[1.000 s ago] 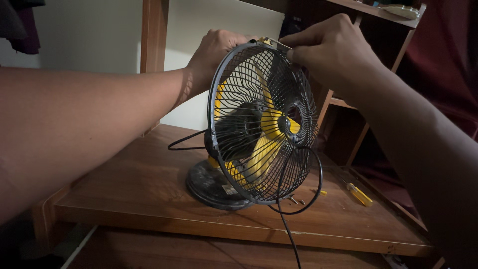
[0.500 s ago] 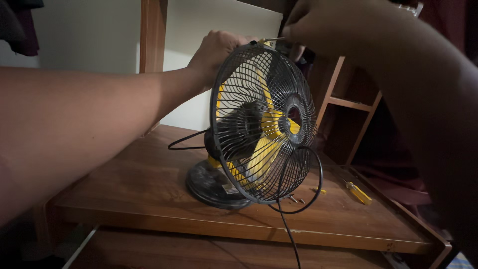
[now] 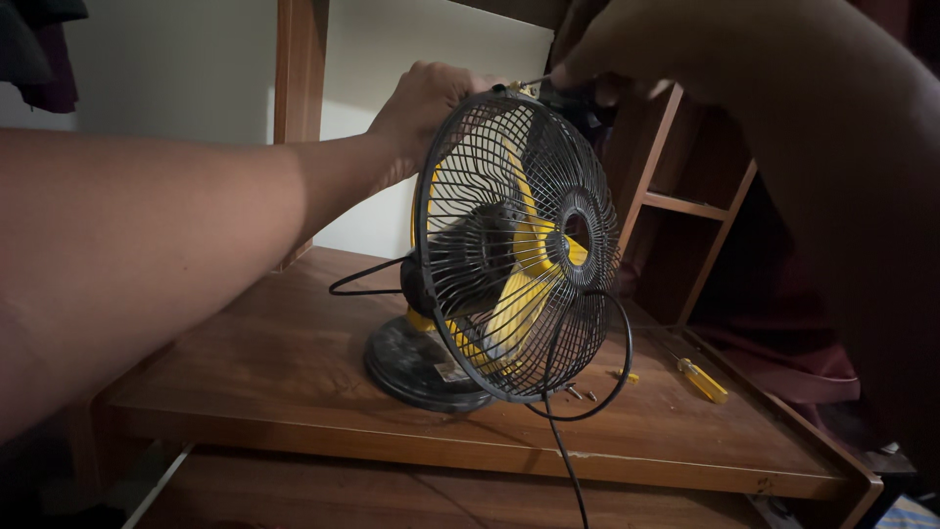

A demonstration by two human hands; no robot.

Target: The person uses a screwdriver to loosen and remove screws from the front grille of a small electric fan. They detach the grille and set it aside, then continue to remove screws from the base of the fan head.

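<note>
Small table fan (image 3: 509, 245) stands upright on its round black base (image 3: 416, 364), mid wooden surface (image 3: 274, 372). Black wire cage, yellow blades (image 3: 519, 294) inside, front grille facing right and near.

Left hand (image 3: 423, 103) reaches in from the left and wraps the top rim of the cage from behind; fingers curled narrow over the wire, steadying it.

Right hand (image 3: 607, 59) comes down from the upper right to the same top point of the rim. Fingertips pinch around a small metal piece there, likely a clip or screw (image 3: 529, 84); too dark and small to say which, and the grip itself is partly shadowed.

Black power cord (image 3: 587, 382) loops in front of the grille and drops off the near edge. A yellow-handled screwdriver (image 3: 703, 380) lies on the surface to the right, well apart from both hands. A few loose screws (image 3: 580, 394) lie just near the cage's lower edge.

Judgement: the step in hand is working the fastener at the top of the cage by fingertip. The next move calls for a firm hold on the rim and fine turning or pulling at that one spot; the screwdriver is the tool to fetch if fingers fail.
</note>
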